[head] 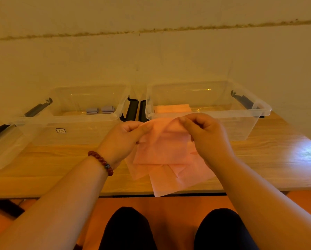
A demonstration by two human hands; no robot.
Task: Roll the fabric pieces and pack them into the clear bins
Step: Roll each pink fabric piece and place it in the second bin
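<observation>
Pinching the pink fabric (162, 150) by its top edge, my left hand (123, 139) and right hand (206, 136) lift it just this side of the clear bins (241, 127), its lower end draped on the desk (268, 159).

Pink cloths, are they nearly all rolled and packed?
Not yet. Two grey-blue rolls sit in the left bin, pink fabric in the right bin. The left hand and right hand pinch one unrolled pink piece. More pink pieces lie under it.
</observation>
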